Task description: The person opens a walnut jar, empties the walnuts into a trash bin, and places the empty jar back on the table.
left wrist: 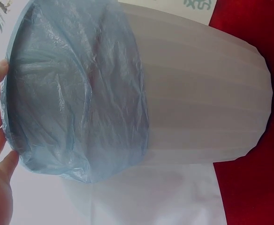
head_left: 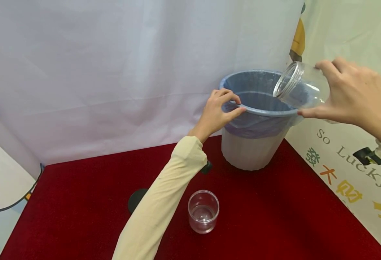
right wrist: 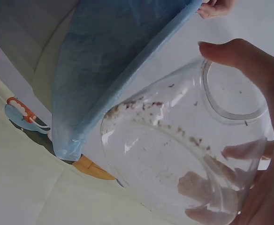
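My right hand point(head_left: 353, 95) holds a clear jar point(head_left: 310, 85) by its base end, tipped with its mouth toward the bin's opening. Small dark bits point(right wrist: 193, 140) cling along the inside of the jar in the right wrist view. A white bin point(head_left: 247, 150) stands at the back right of the table, lined with a blue plastic bag point(left wrist: 76, 89) folded over the rim. At the bin's near left rim, my left hand point(head_left: 218, 110) pinches the bag-covered edge between thumb and fingers.
An uncapped clear jar point(head_left: 203, 213) stands upright on the red tabletop point(head_left: 275, 209). Left of it lies a black disc point(head_left: 136, 199), partly covered by my left sleeve. A white curtain point(head_left: 128, 79) hangs behind, and a printed sheet point(head_left: 333, 162) borders the right side.
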